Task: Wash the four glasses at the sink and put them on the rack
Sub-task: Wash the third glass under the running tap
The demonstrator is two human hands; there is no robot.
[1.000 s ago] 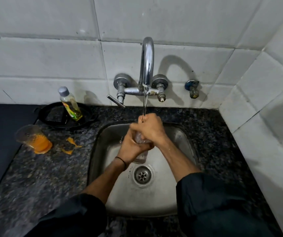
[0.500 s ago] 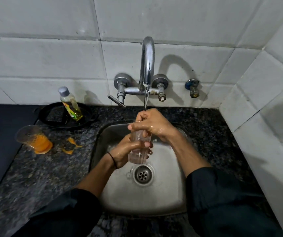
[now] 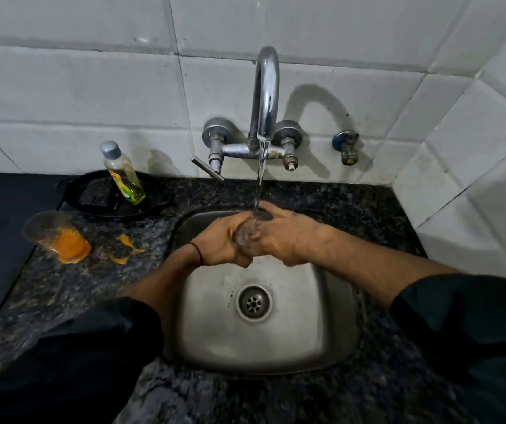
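Rinsing a glass under the running tap

Both my hands wrap the glass (image 3: pixel 247 238) over the sink (image 3: pixel 322 325): left hand (image 3: pixel 221 243) at nine o'clock, right hand (image 3: pixel 288 237) at three, fingers curled tight round it, tap (image 3: pixel 265 96) streaming at twelve. I judge this mid-wash; next needs a firm wet grip toward a rack I cannot see.

Person, two bare forearms, seen from above. Left hand (image 3: pixel 219 240): thin black cord band (image 3: pixel 197 251) worn round the wrist. Right hand (image 3: pixel 288 237): no band or ring seen. Both arms wore loose dark, near-black fabric sleeves (image 3: pixel 98 341), pushed up toward the elbows, creased, no markings visible.
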